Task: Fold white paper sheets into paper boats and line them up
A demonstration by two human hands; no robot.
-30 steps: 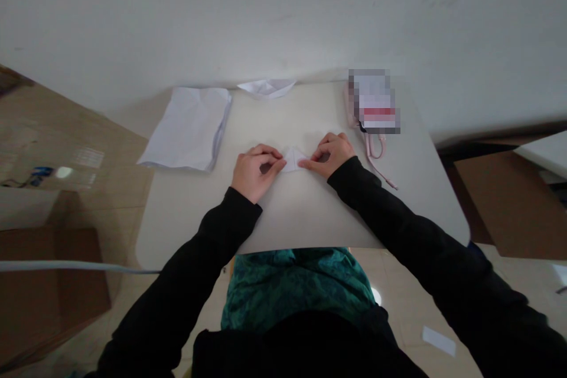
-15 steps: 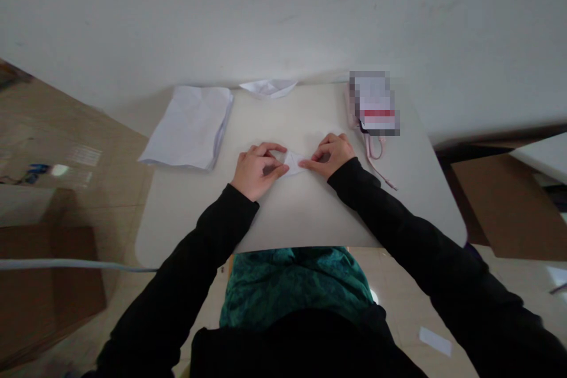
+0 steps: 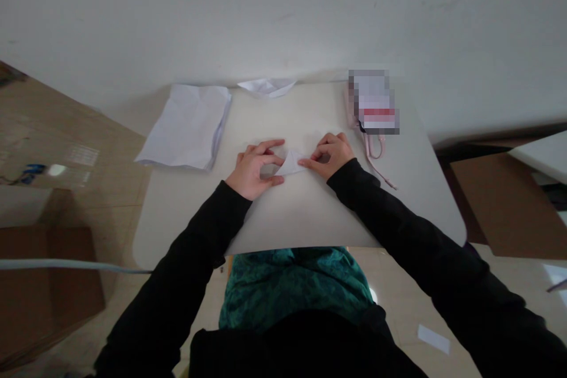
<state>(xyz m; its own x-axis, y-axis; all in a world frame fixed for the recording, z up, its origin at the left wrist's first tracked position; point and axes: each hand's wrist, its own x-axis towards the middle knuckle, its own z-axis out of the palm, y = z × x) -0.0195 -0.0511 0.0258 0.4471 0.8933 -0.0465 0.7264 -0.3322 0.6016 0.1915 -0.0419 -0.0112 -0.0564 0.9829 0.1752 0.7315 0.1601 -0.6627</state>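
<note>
A small folded piece of white paper [image 3: 292, 164], roughly triangular, lies on the white table [image 3: 305, 218] between my two hands. My right hand [image 3: 332, 155] pinches the paper's right side between thumb and fingers. At the left side, my left hand [image 3: 256, 170] has its thumb and fingers spread apart around the paper's corner, not gripping it. Whether a left fingertip touches that corner I cannot tell.
A stack of white paper sheets [image 3: 188, 124] lies at the table's left. A folded paper boat [image 3: 268, 87] stands at the back by the wall. At the back right lies a blurred-out device [image 3: 375, 100] with a pink cable [image 3: 376, 165]. Cardboard [image 3: 505, 207] stands right of the table.
My left hand has let go of the paper's left side, drawn slightly left and opened its thumb away from the fingers. More of the paper shows. My right hand keeps its pinch.
</note>
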